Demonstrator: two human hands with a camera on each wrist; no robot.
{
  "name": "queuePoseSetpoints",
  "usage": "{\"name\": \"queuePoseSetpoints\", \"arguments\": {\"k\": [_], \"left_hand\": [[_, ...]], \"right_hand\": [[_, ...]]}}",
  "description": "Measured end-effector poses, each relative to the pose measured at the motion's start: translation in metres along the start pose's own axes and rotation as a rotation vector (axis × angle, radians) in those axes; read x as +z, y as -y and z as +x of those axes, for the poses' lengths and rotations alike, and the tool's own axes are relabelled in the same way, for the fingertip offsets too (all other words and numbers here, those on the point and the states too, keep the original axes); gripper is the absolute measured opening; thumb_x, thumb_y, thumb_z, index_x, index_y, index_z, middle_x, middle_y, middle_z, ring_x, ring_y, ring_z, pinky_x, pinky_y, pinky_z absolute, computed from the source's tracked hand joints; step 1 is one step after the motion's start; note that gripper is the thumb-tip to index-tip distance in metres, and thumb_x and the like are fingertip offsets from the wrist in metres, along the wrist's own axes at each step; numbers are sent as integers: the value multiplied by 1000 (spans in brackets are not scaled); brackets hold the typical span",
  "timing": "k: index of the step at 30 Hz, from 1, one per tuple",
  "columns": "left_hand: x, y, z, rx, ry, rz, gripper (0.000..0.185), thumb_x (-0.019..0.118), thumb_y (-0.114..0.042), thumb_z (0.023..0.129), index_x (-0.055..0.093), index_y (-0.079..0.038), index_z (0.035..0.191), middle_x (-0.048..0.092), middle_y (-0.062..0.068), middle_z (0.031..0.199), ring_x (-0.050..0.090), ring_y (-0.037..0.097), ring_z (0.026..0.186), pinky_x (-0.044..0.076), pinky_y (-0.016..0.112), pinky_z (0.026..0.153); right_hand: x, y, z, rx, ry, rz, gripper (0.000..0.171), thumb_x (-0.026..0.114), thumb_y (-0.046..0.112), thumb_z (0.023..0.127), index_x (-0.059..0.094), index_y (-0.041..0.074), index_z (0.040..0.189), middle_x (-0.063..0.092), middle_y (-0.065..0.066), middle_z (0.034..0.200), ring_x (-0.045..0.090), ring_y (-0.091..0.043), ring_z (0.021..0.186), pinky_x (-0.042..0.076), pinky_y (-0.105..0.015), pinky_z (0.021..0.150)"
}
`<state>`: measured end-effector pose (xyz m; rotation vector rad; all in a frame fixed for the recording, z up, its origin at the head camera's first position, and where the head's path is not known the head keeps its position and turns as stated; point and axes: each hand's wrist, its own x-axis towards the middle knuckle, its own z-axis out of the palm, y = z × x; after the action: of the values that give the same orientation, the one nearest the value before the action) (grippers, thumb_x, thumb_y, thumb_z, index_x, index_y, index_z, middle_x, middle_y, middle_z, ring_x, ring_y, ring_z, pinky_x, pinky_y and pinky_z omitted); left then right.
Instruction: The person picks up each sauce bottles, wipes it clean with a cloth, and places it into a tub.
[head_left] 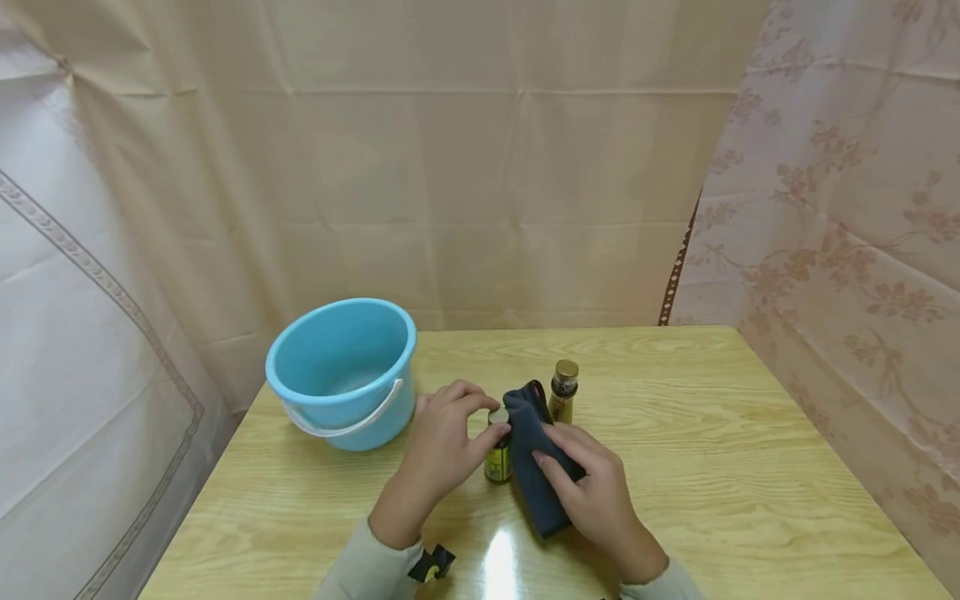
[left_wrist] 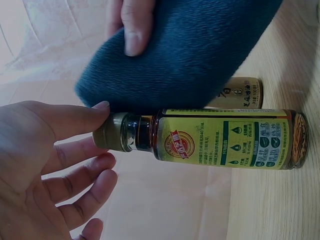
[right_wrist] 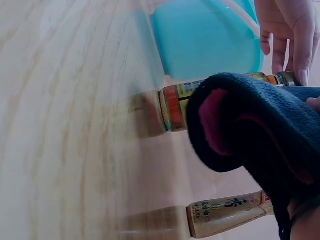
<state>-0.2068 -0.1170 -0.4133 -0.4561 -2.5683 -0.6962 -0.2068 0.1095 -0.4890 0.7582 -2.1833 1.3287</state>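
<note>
A small brown bottle (head_left: 498,457) with a yellow-green label stands on the wooden table (head_left: 712,467). My left hand (head_left: 474,419) pinches its cap from above; in the left wrist view the thumb lies on the cap (left_wrist: 112,139) and the fingers curl just beneath it. My right hand (head_left: 561,457) grips a dark blue cloth (head_left: 534,467) and presses it against the bottle's right side. The cloth (left_wrist: 185,50) covers the upper side of the bottle (left_wrist: 220,139) in the left wrist view. Its pink inner face (right_wrist: 215,122) shows in the right wrist view.
A second brown bottle (head_left: 563,390) with a gold cap stands just behind the cloth. A light blue bucket (head_left: 341,375) with a white handle sits at the table's back left. Beige curtains hang behind and on both sides.
</note>
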Motion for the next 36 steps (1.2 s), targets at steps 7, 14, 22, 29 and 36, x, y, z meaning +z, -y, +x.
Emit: {"name": "queuePoseSetpoints", "arguments": {"k": [7,14,22,29,36], "left_hand": [[0,-1,1,-8,6,-4,27,81,-44,90,81,-22,106,69,-8,109,65,14,104,41,44,91],[1,0,0,-6,4,-10,27,80,-44,90,81,-22,106,69,-8,109,64,14,103,40,42,89],[0,0,0,-11,22,-21,28,79,-44,91,80,-22,108,69,-8,110,65,15,104,40,43,91],[0,0,0,-17,33,-25,29,79,-43,92,80,-22,110,69,-7,111,65,15,105,41,44,92],[0,0,0,-9,27,-39,28,80,-42,91,80,-21,110,69,-7,111,65,16,104,41,44,91]], "right_hand": [[-1,4,2,-26,-30,43,43,78,6,92,72,18,132,72,0,125,72,-19,111,55,-18,89],[-1,2,2,61,53,9,35,76,16,96,73,20,131,71,2,127,70,-17,115,56,-23,92],[2,-2,0,93,84,-67,34,79,16,93,75,20,126,72,6,126,70,-15,115,60,-38,89],[3,-5,-2,168,140,-72,31,78,22,95,75,24,126,72,8,126,70,-13,115,60,-33,86],[4,-6,-2,220,169,-88,32,79,22,94,75,25,126,72,11,124,70,-9,111,59,-30,84]]}}
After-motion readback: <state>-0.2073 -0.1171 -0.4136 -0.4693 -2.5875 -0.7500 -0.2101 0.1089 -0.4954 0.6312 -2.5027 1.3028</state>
